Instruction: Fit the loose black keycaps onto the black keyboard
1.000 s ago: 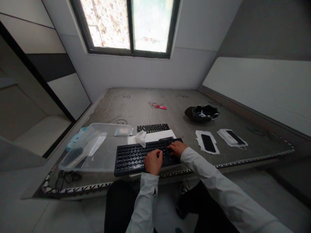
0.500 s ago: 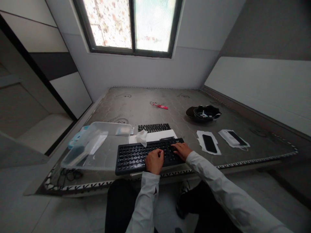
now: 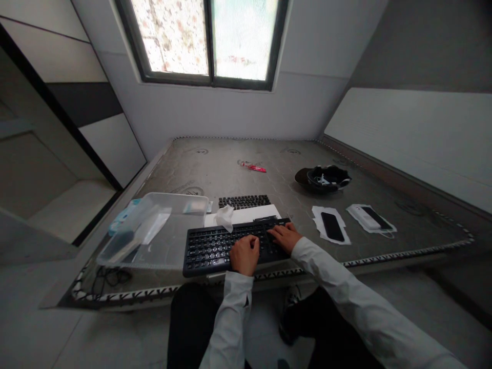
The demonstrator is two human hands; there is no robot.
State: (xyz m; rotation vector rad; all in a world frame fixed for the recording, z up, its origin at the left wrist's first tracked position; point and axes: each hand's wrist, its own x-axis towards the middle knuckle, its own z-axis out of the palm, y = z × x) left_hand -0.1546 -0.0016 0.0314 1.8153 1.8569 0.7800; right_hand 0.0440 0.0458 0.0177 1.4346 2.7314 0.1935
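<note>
A black keyboard point(image 3: 209, 246) lies at the near edge of a grey mattress-like surface point(image 3: 215, 169). My left hand point(image 3: 244, 254) rests on its middle keys with the fingers curled under. My right hand point(image 3: 283, 237) lies on the keyboard's right end, fingers stretched flat over the keys. Neither hand holds anything that I can see. Behind the keyboard sit a white board point(image 3: 253, 213), a crumpled white tissue point(image 3: 225, 217) and a second black keyboard point(image 3: 243, 201).
A clear plastic box point(image 3: 154, 233) stands left of the keyboard, with a black cable point(image 3: 109, 278) at its near corner. To the right lie a black phone on white paper point(image 3: 332, 226) and a white device beside another phone point(image 3: 369, 218). A black helmet point(image 3: 323, 178) and red wrapper point(image 3: 253, 167) lie farther back.
My right hand has edged a little along the keyboard's right end. The view has shifted slightly; my left hand stays in place.
</note>
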